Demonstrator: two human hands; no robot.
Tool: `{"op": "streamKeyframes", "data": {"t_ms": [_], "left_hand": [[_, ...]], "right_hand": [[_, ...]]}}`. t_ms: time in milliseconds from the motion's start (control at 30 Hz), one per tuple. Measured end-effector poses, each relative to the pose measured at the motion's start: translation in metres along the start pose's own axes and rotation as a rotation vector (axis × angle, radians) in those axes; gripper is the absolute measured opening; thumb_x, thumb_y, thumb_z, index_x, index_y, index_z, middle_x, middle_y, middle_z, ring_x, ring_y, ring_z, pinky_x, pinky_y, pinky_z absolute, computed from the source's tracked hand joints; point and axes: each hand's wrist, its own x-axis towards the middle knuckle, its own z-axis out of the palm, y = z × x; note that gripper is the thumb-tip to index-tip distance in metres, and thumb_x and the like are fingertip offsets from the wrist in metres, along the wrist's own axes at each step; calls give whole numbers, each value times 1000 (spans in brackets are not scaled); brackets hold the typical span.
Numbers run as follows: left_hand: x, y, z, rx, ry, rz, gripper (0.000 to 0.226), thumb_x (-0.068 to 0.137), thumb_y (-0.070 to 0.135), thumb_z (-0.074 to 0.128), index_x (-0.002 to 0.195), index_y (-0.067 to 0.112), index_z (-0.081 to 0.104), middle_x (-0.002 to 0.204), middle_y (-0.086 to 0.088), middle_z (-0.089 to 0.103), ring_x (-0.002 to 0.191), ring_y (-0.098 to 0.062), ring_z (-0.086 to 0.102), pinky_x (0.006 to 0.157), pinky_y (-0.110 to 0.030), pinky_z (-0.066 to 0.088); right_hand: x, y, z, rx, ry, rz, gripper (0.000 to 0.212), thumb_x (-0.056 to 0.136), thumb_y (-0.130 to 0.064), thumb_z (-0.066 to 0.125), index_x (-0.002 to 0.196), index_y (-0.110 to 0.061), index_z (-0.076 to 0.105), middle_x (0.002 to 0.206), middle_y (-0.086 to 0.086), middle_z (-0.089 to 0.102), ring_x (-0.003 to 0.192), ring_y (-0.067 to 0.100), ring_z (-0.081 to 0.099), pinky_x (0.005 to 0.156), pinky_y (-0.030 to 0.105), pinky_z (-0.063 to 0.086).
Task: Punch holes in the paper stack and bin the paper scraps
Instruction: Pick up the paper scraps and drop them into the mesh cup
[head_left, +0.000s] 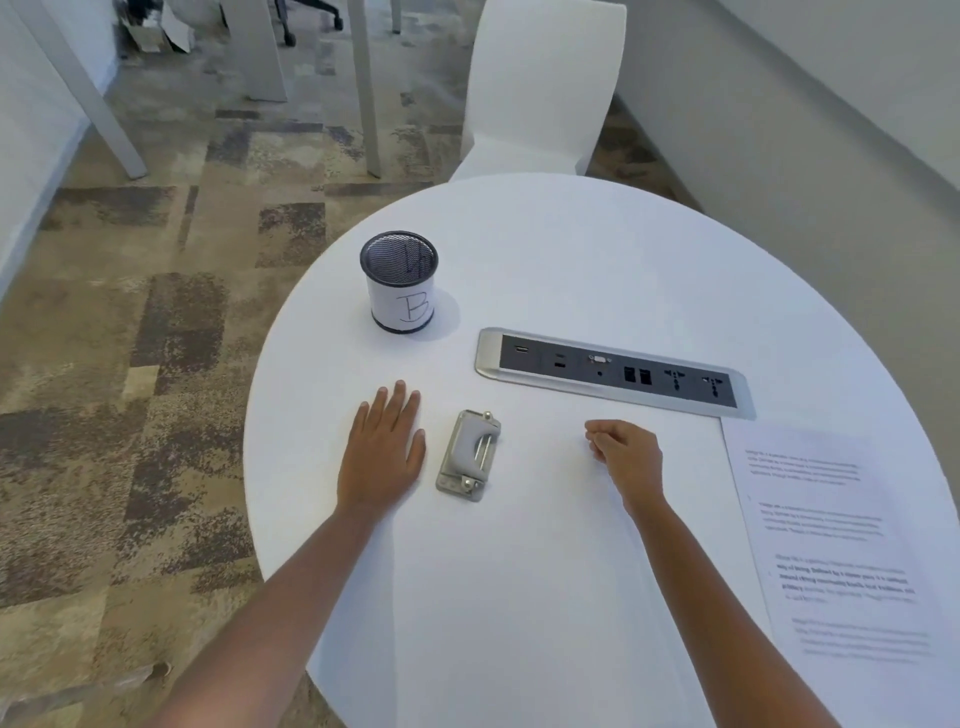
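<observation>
A small grey metal hole punch (468, 455) lies on the round white table (571, 260), between my two hands. My left hand (383, 451) rests flat on the table just left of the punch, fingers apart, holding nothing. My right hand (627, 453) rests to the right of the punch with its fingers curled into a loose fist, and nothing shows in it. A stack of printed paper (836, 540) lies at the table's right edge. A black mesh cup (399, 280) wrapped in paper marked "B" stands at the back left.
A silver and black power socket panel (613, 372) is set into the table behind the punch. A white chair (540, 88) stands beyond the table. Patterned carpet (130, 364) lies to the left, with table legs (366, 88) farther back.
</observation>
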Motion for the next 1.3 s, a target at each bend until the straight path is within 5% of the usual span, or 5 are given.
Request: {"op": "streamKeyframes", "data": {"t_ms": [400,867,1000,1167,1300], "left_hand": [[-47,21,2,8,-23,-37,61,86,31,18,135,5,45,145,-16,42,133,-36,40,109,-50,31],[-55,27,2,2,-7,-39,60,84,28,22,128,0,51,138,-23,48,126,-41,47,104,-53,36],[-56,28,1,-8,-5,-40,62,84,29,20,129,0,50,139,-23,47,127,-41,45,105,-53,35],[-57,29,1,-24,-2,-47,63,83,30,19,131,1,49,141,-22,45,129,-40,43,107,-53,32],[-57,29,0,-24,-6,-52,64,83,32,17,132,2,47,143,-21,43,131,-39,41,109,-52,30]], "right_hand": [[-72,57,-42,-343,-7,-165,21,86,-2,51,96,-6,69,93,4,63,84,14,54,69,10,33],[-127,80,-62,-560,-120,-309,12,87,-9,56,82,-7,67,86,2,60,74,13,55,63,15,38],[-129,76,-59,-620,-108,-327,14,88,-9,53,84,-4,66,89,5,59,80,17,54,68,26,43],[-130,70,-50,-864,-137,-334,15,90,-4,44,82,-2,56,89,7,53,84,22,50,63,31,42],[-130,66,-41,-981,-127,-429,42,78,15,46,56,-12,22,75,2,33,72,20,36,42,21,13]]}}
